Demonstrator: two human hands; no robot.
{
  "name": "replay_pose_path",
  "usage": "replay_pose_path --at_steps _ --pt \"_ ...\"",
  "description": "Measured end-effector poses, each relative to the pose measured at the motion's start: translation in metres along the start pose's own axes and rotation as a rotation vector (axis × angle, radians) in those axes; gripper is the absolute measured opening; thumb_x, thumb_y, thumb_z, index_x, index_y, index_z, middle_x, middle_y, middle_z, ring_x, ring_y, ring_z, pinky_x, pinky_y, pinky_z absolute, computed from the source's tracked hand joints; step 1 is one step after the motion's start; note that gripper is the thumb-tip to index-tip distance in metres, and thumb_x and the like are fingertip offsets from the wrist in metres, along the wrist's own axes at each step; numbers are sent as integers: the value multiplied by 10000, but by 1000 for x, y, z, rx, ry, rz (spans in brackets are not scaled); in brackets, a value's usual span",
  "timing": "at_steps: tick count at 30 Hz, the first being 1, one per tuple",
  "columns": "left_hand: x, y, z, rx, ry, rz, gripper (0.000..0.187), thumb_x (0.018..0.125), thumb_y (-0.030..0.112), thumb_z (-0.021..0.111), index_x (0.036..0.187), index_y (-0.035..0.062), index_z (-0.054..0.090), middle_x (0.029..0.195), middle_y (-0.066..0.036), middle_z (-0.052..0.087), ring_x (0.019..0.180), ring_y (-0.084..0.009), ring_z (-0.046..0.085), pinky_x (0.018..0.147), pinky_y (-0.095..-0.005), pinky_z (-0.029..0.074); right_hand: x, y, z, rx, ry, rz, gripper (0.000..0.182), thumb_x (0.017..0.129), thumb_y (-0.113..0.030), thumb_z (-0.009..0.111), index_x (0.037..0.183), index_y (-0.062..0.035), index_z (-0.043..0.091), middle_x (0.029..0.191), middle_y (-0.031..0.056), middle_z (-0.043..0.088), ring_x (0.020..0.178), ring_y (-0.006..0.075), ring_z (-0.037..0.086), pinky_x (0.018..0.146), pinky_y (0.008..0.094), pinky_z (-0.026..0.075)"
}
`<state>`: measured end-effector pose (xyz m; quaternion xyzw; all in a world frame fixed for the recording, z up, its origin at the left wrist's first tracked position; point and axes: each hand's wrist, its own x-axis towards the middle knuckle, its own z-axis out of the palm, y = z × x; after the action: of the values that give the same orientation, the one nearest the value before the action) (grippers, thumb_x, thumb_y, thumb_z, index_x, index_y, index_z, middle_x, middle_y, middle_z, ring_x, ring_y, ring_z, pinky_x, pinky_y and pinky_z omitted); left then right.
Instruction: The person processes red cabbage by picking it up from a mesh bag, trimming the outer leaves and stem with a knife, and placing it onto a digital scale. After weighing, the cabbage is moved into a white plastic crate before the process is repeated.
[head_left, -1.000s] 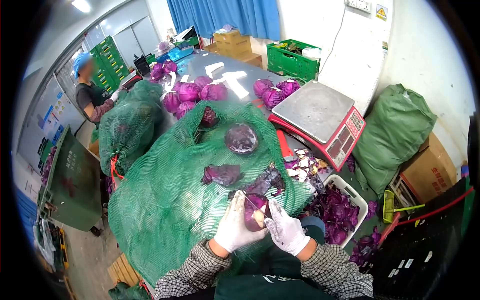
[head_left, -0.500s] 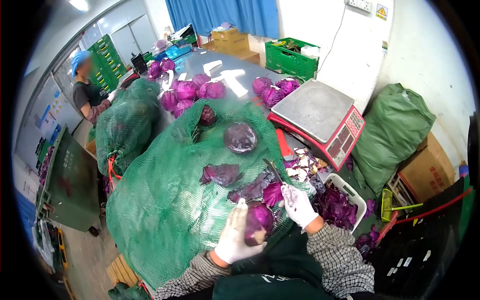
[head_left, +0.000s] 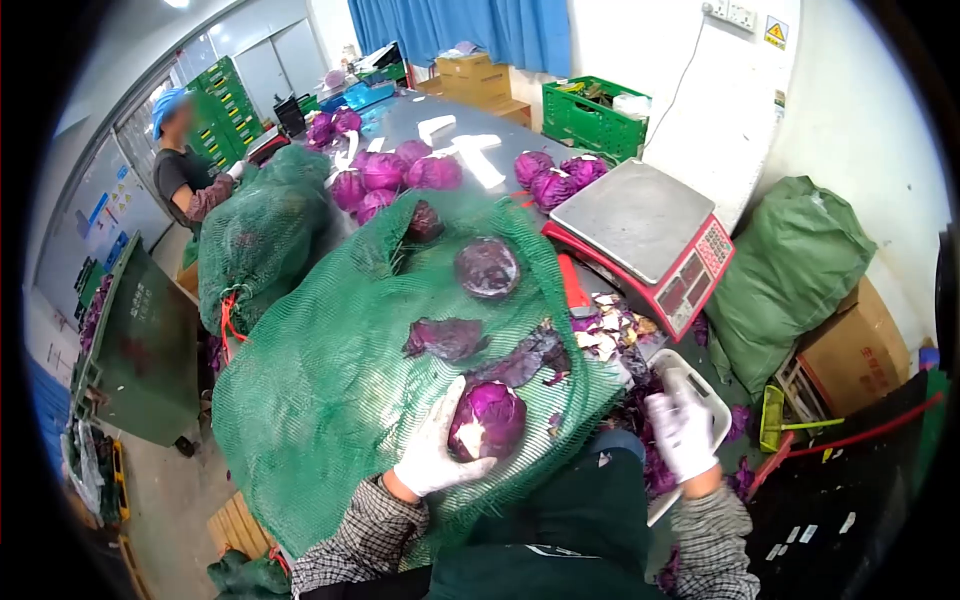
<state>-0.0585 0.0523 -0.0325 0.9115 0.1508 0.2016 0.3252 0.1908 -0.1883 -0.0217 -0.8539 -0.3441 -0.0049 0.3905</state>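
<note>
My left hand (head_left: 437, 452), in a white glove, cups a purple cabbage (head_left: 487, 420) with a pale cut patch, which rests on the green mesh sack (head_left: 330, 400). Over the white basket (head_left: 715, 400) of purple leaves, my gloved right hand (head_left: 683, 425) is blurred by motion; whether anything is in its fingers cannot be made out. Loose dark outer leaves (head_left: 445, 339) lie on the sack beyond the held cabbage. Farther up sits another dark cabbage (head_left: 487, 267).
A red scale (head_left: 640, 235) stands at the right of the table, with trimmings (head_left: 612, 325) beside it. More cabbages (head_left: 383, 171) lie farther back. A stuffed mesh sack (head_left: 262, 235) is at left, near a person in a blue cap (head_left: 185, 165). A green bag (head_left: 795, 280) leans at right.
My right hand has moved right, from beside the cabbage to over the basket. The purple leaf by it has left the sack. My left hand and the cabbage have shifted slightly left.
</note>
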Motion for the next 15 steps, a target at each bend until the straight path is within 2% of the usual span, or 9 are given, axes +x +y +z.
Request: replay_pose_path --at_steps 1,2,3,4,5,8,12,13,15 --pt "3 2 0 13 -8 -3 1119 598 375 845 1466 6 243 1375 -261 416 1264 -394 456 1058 -437 392 -9 -11 18 329 -143 38 367 890 -161 665 1184 44 585 946 132 681 761 133 627 710 264 519" --pt "6 3 -1 31 -18 -5 1104 599 379 844 1461 14 258 1374 -254 421 1262 -396 457 1056 -439 395 -15 -7 51 393 -109 -181 298 842 -235 714 1064 -48 645 965 166 679 756 297 679 665 340 552" --pt "7 3 -1 23 -16 1 1093 602 383 841 1456 14 268 1374 -253 424 1266 -397 453 1057 -439 393 -16 -37 57 331 -100 -313 312 831 -254 725 1066 -67 637 893 147 666 703 283 659 636 342 545" --pt "6 1 0 16 -13 4 1081 605 388 838 1450 15 277 1373 -252 427 1270 -398 449 1059 -439 391 -19 -49 70 345 -224 -284 340 834 -287 717 1092 -86 625 877 118 659 693 258 654 631 343 541" --pt "4 1 1 11 -10 7 1070 607 393 835 1445 16 286 1373 -250 430 1274 -399 445 1060 -439 389 -20 -61 85 325 -188 -322 377 836 -343 708 1100 -95 603 879 95 658 691 247 655 621 349 535" --pt "-1 5 5 92 25 53 1036 609 388 835 1423 3 321 1372 -265 430 1293 -414 422 1073 -445 372 -15 -74 105 384 -360 -105 462 792 -442 729 1032 -81 571 866 81 657 748 243 670 639 351 532" --pt "-7 15 12 117 87 -34 1040 601 393 838 1416 -7 329 1365 -279 428 1301 -418 410 1076 -454 364 -9 -73 104 358 -437 -116 396 827 -396 696 1018 -78 557 866 83 661 784 241 677 653 348 534" --pt "-7 14 14 151 85 -35 1046 597 389 842 1419 -2 326 1368 -283 421 1293 -418 419 1072 -455 368 -11 -78 102 358 -335 -195 295 818 -237 695 1003 -55 554 747 84 608 650 240 622 610 341 509" --pt "-7 19 15 184 80 -35 1043 600 377 843 1421 -1 322 1376 -283 410 1289 -412 425 1075 -451 367 -13 -83 99 183 -253 -291 233 802 -180 670 974 -69 559 750 93 609 658 261 629 598 358 510"
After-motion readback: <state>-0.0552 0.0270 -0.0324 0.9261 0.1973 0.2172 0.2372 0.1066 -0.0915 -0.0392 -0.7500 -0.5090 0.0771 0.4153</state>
